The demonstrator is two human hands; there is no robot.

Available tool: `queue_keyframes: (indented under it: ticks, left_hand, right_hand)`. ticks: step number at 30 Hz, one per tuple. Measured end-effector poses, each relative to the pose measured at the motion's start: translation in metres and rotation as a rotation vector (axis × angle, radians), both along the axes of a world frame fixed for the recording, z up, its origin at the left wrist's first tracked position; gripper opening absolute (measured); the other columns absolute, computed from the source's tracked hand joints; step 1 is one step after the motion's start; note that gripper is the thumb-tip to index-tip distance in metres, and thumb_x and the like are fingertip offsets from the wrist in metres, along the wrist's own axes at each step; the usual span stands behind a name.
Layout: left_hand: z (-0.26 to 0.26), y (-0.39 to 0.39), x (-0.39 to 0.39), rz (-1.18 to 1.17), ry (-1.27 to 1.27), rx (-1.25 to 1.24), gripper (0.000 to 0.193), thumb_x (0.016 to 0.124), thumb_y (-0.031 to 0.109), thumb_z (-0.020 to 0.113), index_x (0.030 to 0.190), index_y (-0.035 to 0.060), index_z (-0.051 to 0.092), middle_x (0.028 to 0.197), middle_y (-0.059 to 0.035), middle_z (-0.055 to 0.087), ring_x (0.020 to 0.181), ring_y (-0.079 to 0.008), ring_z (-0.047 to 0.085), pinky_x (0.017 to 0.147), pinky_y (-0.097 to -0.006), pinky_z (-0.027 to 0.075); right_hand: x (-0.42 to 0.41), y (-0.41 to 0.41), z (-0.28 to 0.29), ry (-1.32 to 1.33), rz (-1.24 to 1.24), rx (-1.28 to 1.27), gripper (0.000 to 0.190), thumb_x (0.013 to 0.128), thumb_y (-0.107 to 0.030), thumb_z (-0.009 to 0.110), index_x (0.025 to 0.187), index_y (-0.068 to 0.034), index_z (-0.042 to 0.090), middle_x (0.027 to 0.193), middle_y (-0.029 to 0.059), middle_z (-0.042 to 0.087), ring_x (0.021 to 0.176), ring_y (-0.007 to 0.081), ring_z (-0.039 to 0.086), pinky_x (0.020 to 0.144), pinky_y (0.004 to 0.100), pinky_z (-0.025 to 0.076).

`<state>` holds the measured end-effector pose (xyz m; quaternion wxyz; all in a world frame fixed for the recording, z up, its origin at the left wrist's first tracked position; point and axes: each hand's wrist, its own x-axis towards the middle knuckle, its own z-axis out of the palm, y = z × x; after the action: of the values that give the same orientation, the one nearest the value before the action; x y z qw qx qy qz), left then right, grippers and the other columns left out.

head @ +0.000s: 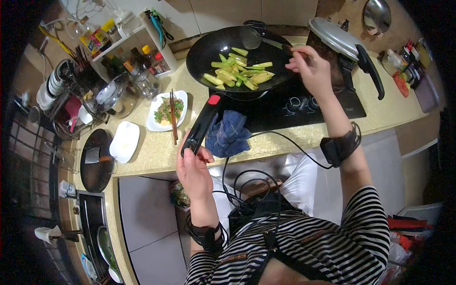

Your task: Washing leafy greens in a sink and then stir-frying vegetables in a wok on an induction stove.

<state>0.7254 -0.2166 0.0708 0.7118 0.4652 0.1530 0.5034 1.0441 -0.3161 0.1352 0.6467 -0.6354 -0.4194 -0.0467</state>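
A black wok (pixel 199 53) sits on the cooktop (pixel 281 114) with pieces of light green vegetable (pixel 238 71) in its bowl. My left hand (pixel 195 164) is at the end of the wok's long black handle (pixel 201 124), thumb against it. Between the fingers of my right hand (pixel 310 67), over the wok's right rim, is the handle of a metal spatula or ladle (pixel 252 39), whose head rests at the wok's far side. A crumpled blue cloth (pixel 228 133) lies just right of the wok handle. Left of it, wooden chopsticks (pixel 173 117) lie across a white dish (pixel 151 121) of chopped food.
A white plate (pixel 124 142) and a cleaver (pixel 93 155) on a round dark board (pixel 89 178) are at the left. Bottles (pixel 146 57) fill a white shelf behind. A pressure cooker with a metal lid (pixel 333 37) stands right of the wok. Black cables (pixel 256 174) hang before me.
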Motion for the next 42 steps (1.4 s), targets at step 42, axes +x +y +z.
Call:
queue_keyframes:
  ticks: [42]
  left_hand:
    - [-0.009,-0.016,0.011,-0.037,-0.068,0.022,0.041,0.096,0.018,0.047,0.131,-0.0038,0.041,0.081,-0.0078,0.057,0.066,-0.0114,0.052,0.06,-0.0233,0.041]
  right_hand:
    - [-0.056,-0.041,0.058,-0.892,0.176,-0.642,0.018,0.076,-0.011,0.067,0.093,-0.007,0.062,0.072,0.0136,0.058,0.067,0.035,0.059,0.059,0.0426,0.047]
